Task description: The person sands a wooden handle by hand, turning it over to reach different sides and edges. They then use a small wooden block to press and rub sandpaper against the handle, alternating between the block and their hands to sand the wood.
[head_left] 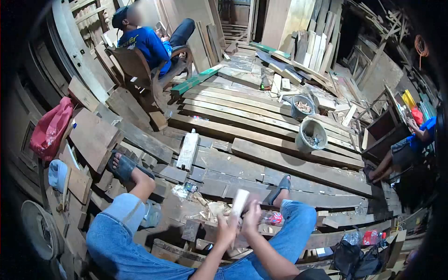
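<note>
A short pale piece of wood (240, 202) stands tilted upright between my knees. My left hand (227, 230) is closed around its lower part. Close on the wood's right side is my right hand (252, 217), its fingers curled and partly smeared by motion. Whatever my right hand holds is too blurred to make out. Wood shavings and chips (210, 211) lie on the floor just beyond my hands. A plastic bottle with a red label (273, 218) lies to the right of my right hand.
Long beams (261, 133) cross the floor ahead. A grey bucket (311, 135) and another bucket with wood bits (302, 107) stand on them. A person in blue (151, 46) sits in a wooden chair (135, 70); another person's arm (420, 133) shows at right. A white-topped block (187, 150) lies ahead.
</note>
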`<state>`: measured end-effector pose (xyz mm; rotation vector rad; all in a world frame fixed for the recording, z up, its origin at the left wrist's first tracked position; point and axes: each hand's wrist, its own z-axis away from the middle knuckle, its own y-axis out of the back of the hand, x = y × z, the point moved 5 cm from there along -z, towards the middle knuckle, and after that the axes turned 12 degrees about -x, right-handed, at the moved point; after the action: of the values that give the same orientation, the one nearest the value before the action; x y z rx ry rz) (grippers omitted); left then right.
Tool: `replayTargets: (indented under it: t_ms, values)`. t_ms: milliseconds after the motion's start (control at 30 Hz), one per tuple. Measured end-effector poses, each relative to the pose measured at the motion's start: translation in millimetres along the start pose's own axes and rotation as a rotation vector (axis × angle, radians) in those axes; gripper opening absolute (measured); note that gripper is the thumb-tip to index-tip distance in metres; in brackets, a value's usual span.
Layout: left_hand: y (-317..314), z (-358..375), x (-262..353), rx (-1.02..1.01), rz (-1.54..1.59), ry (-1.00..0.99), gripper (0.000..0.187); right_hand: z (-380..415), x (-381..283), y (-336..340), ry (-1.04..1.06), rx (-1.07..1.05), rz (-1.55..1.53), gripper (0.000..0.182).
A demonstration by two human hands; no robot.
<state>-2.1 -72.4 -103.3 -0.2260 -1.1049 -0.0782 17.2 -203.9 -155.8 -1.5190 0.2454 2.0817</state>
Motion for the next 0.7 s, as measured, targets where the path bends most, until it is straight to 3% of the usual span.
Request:
replayTargets:
  t_ms: [100,133,200,233,267,333,367,400,467,500,533,600,700]
  values:
    - [2,-2,16,0.01,-0.106,0.046,0.038,9,-12,-19,0.06,-0.112,0.09,0.048]
    - [-4,4,21,-0.044,-0.124,0.038,0.038,-2,-16,-20,0.108,-0.029,-0.038,0.05]
    - [-14,16,18,-0.146,-0.157,0.031,0.039,-31,-6,-1,0.038,-0.084,-0.254,0.052]
    - [-17,16,19,-0.191,-0.102,0.029,0.039,-28,-23,3,0.006,-0.028,-0.19,0.054]
    - [-13,17,14,-0.15,-0.201,0.12,0.04,-17,-34,0,0.027,-0.022,-0.22,0.054]
    - [-6,6,-1,-0.077,-0.122,0.118,0.04,-9,-11,-1,0.078,-0.075,0.025,0.057]
    - [1,-6,-11,-0.032,-0.136,0.046,0.042,-3,2,-11,0.057,-0.162,-0.142,0.06]
    - [7,-5,-2,0.048,-0.195,0.074,0.044,6,-9,-23,0.177,-0.084,-0.033,0.061]
    - [7,5,13,0.012,-0.238,-0.019,0.046,-2,-20,-20,0.125,-0.092,0.04,0.057]
    - [10,5,-2,0.037,-0.405,0.006,0.046,-29,13,1,0.096,-0.113,0.062,0.054]
    - [6,13,11,-0.005,-0.372,-0.007,0.042,-29,-6,-1,0.033,-0.183,-0.221,0.051]
    - [4,17,29,-0.05,-0.258,0.1,0.039,-19,-25,1,0.049,-0.058,-0.293,0.052]
    - [16,4,29,0.02,-0.12,-0.023,0.031,13,-15,-20,-0.053,-0.22,-0.378,0.055]
